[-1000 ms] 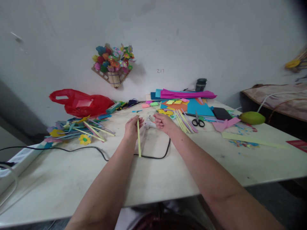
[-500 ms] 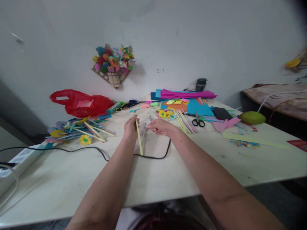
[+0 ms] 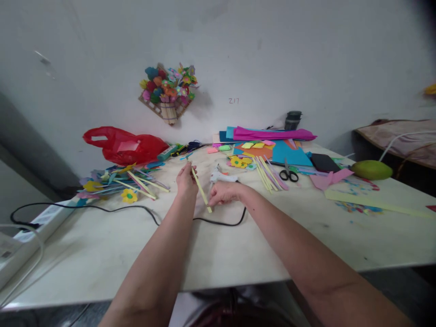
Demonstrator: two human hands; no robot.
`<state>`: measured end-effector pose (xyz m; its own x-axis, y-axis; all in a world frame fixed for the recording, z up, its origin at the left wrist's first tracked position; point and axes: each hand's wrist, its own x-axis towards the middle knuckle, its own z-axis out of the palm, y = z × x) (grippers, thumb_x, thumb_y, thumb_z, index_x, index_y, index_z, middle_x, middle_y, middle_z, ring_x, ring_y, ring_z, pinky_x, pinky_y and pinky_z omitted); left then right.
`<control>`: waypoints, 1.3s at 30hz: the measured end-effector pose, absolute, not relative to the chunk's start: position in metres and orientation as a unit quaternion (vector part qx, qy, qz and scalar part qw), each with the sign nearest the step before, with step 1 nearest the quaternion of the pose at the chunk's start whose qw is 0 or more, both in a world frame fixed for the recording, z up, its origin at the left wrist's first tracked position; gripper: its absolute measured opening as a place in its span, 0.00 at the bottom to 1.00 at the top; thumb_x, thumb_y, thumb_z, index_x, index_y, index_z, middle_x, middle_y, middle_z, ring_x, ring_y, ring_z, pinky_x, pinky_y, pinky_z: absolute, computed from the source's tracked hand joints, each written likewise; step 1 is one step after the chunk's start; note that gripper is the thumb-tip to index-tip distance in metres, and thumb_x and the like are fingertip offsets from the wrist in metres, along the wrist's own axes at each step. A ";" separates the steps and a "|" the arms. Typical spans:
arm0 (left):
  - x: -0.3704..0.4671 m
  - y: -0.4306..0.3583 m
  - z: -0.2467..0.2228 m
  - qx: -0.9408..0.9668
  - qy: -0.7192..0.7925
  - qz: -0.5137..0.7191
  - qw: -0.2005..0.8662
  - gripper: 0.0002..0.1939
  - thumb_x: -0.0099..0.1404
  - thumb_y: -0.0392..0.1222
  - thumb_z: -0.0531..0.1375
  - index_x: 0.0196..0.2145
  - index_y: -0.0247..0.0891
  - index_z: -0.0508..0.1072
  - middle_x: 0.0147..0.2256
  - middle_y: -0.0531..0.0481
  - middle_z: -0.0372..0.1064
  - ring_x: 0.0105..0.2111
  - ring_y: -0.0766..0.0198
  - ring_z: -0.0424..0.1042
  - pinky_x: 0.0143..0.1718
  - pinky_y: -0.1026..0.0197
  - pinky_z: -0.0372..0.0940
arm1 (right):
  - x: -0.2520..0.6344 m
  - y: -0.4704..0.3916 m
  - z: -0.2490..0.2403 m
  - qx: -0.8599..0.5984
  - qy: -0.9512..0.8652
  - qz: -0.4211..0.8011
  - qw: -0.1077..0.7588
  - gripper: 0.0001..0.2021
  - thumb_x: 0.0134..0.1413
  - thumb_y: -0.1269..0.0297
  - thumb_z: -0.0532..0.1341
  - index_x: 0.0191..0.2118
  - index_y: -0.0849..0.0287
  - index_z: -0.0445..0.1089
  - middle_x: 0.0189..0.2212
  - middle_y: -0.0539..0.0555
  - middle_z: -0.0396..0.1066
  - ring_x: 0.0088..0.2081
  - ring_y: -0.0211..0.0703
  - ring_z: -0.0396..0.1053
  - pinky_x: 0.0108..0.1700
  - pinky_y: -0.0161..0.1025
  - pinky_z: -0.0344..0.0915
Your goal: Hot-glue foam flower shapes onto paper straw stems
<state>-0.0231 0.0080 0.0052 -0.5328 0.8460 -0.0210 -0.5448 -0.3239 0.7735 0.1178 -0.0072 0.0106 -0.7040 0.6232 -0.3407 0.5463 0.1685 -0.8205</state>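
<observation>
- Strip of yellow paper slants between the two hands over the desk, its upper end at the left hand and its lower end beside the right hand.
- The left hand pinches the strip near its top between thumb and fingers.
- The right hand is curled, its fingers drawn together at the strip's lower end; whether they pinch it or only touch it, I cannot tell.
- A glue gun lies just beyond the right hand, partly hidden by it; a black cable loops across the desk on the near side of the hands.
- On the left side, a pile of paper flowers and stems lies in front of a red plastic bag, with a yellow flower at the near edge of the pile.
- Right of the glue gun are a bunch of yellow and purple strips, then black-handled scissors, a dark phone and a green fruit.
- Colored sheets, a folded magenta one on top, lie along the back near a dark jar.
- A bouquet of handmade flowers hangs on the wall.
</observation>
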 end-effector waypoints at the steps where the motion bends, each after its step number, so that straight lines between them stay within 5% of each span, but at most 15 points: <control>1: -0.023 0.008 0.005 0.196 0.379 0.792 0.436 0.13 0.47 0.43 0.65 0.25 0.35 0.65 0.20 0.56 0.65 0.17 0.76 0.60 0.18 0.70 0.51 | 0.118 -0.007 0.011 -0.373 -0.761 0.529 0.035 0.07 0.38 0.66 0.64 0.20 0.62 0.67 0.09 0.42 0.56 0.12 0.26 0.49 0.15 0.27 0.43; 20: -0.005 0.003 -0.005 0.369 0.373 0.670 0.525 0.15 0.45 0.44 0.66 0.28 0.33 0.69 0.21 0.52 0.67 0.18 0.71 0.64 0.19 0.68 0.56 | 0.118 0.001 0.006 -0.383 -0.631 0.581 0.343 0.11 0.47 0.67 0.59 0.20 0.61 0.57 0.11 0.42 0.54 0.12 0.25 0.45 0.15 0.28 0.38; 30: -0.056 0.021 0.000 0.189 0.554 0.791 0.179 0.10 0.61 0.45 0.50 0.36 0.37 0.62 0.16 0.58 0.60 0.11 0.72 0.58 0.16 0.69 0.51 | 0.121 0.005 0.004 -0.429 -0.586 0.577 0.374 0.09 0.50 0.67 0.59 0.22 0.62 0.60 0.11 0.42 0.54 0.11 0.24 0.43 0.15 0.28 0.36; 39: -0.121 0.019 -0.009 0.096 0.652 0.751 0.043 0.08 0.62 0.42 0.49 0.36 0.37 0.63 0.22 0.55 0.60 0.23 0.67 0.65 0.28 0.63 0.61 | 0.123 0.008 -0.002 -0.417 -0.593 0.584 0.366 0.08 0.48 0.66 0.60 0.23 0.62 0.61 0.12 0.43 0.55 0.12 0.24 0.43 0.15 0.29 0.35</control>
